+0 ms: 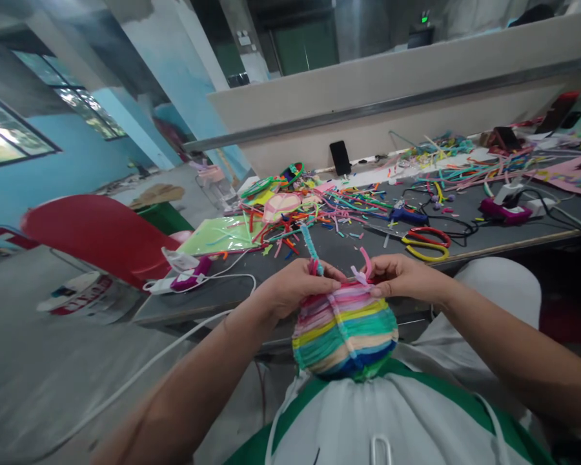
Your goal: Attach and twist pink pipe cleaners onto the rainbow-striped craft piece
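A round basket of striped pipe cleaners in pink, yellow, green, cream and blue rests against my chest, just below the table edge. My left hand is closed on its rim and pinches a light-blue pipe cleaner that stands up from it. My right hand is closed too, pinching a pink pipe cleaner end at the rim's right side. Both hands touch the basket's top.
The dark table holds heaps of coloured pipe cleaners, yellow-and-red scissors, a blue glue gun, a black phone, cables and power strips. A red chair stands left.
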A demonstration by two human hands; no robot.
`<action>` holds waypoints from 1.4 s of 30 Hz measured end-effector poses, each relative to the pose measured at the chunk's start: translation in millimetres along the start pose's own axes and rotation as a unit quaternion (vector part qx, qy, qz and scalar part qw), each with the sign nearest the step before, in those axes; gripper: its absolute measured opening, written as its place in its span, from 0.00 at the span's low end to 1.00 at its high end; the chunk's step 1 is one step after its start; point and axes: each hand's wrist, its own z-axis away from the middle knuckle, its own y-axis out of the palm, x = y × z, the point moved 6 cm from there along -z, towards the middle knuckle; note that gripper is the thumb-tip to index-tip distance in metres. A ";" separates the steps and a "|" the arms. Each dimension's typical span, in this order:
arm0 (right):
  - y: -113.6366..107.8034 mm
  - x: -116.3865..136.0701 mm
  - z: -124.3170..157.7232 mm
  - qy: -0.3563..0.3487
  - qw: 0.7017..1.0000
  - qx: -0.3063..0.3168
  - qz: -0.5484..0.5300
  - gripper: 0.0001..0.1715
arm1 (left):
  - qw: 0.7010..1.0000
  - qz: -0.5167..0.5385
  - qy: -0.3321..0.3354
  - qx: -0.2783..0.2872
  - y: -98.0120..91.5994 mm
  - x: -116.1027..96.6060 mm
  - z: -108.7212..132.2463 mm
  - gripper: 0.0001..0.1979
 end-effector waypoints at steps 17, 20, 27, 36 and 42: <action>-13.8 -30.5 8.4 0.051 0.978 -0.202 -0.015 0.19 | 0.996 0.071 -0.047 -0.025 3.2 19.7 4.1 0.14; -14.3 -31.5 10.0 0.052 0.975 -0.213 -0.031 0.18 | 0.996 0.074 -0.048 -0.027 3.0 21.4 4.6 0.15; -14.2 -20.4 9.0 0.046 0.983 -0.178 -0.010 0.15 | 0.996 0.078 -0.042 -0.022 4.7 21.5 4.4 0.15; -15.5 -11.1 6.6 0.070 0.977 -0.197 0.030 0.15 | 0.996 0.070 -0.035 -0.031 5.1 22.5 2.3 0.14; -15.9 -15.8 12.0 0.042 0.973 -0.214 0.072 0.14 | 0.996 0.072 -0.037 -0.032 6.0 22.8 2.9 0.13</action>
